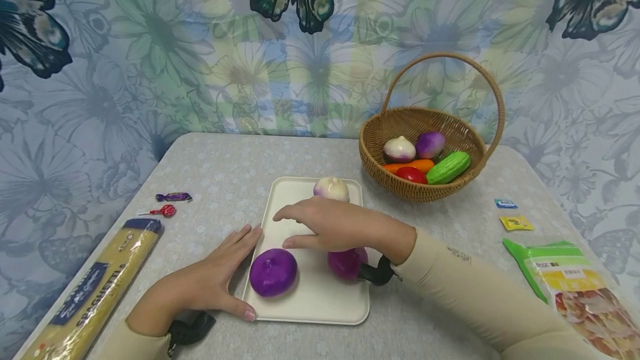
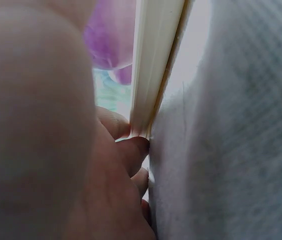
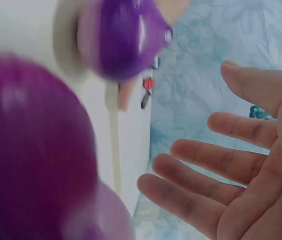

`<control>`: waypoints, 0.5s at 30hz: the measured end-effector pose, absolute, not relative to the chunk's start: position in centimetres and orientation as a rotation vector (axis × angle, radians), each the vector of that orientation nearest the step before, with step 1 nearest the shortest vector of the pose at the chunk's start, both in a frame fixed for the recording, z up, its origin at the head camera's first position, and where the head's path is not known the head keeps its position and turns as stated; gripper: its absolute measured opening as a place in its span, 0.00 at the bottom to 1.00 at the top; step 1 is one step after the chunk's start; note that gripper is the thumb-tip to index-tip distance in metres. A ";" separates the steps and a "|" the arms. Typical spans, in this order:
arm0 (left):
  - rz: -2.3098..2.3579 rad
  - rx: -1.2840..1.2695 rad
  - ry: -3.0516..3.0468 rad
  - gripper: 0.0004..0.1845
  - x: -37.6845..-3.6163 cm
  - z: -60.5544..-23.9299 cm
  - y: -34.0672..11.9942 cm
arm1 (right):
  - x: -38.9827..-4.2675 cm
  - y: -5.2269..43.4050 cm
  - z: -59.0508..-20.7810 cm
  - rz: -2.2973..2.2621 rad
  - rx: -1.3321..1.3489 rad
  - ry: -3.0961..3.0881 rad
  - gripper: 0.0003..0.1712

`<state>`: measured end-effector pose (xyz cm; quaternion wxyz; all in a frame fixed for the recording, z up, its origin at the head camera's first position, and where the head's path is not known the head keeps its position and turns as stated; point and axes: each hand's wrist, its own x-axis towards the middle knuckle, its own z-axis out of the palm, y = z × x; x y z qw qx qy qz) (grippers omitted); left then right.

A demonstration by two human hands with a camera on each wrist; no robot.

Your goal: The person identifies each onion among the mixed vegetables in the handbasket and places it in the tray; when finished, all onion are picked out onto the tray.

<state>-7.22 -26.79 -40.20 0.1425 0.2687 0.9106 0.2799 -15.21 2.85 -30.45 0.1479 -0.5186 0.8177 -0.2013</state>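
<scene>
A cream rectangular tray [image 1: 310, 310] lies on the table. On it are a dark purple onion [image 1: 273, 272] at the near left, a magenta onion [image 1: 346, 263] at the right and a white-and-purple bulb [image 1: 331, 188] at the far end. My left hand [image 1: 220, 271] rests along the tray's left edge, fingers extended; in the left wrist view its fingers [image 2: 131, 152] meet the tray's side [image 2: 153, 55]. Above the tray hovers my right hand [image 1: 325, 224], holding nothing. The right wrist view shows that hand [image 3: 231, 165] with spread fingers, apart from the magenta onion [image 3: 31, 150].
A handled wicker basket [image 1: 400, 185] of vegetables stands at the back right. To the left lie a spaghetti pack [image 1: 95, 288], a lollipop [image 1: 167, 211] and a wrapped candy [image 1: 173, 197]. At right are a green-topped food bag [image 1: 570, 282] and two small packets [image 1: 516, 223].
</scene>
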 end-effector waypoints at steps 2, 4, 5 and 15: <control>0.813 0.773 2.624 0.80 -7.2 -40.2 -26.7 | -15.7 3.2 -30.1 -0.588 -1.494 2.383 0.31; 0.821 0.771 2.622 0.80 -7.2 -40.1 -26.7 | -16.2 3.6 -29.6 -0.597 -1.485 2.421 0.31; 0.821 0.770 2.622 0.80 -7.2 -40.1 -26.7 | -16.5 3.9 -29.4 -0.608 -1.485 2.435 0.30; 0.808 0.759 2.626 0.81 -7.2 -40.1 -26.7 | -19.7 6.8 -27.1 -0.785 -1.392 2.567 0.28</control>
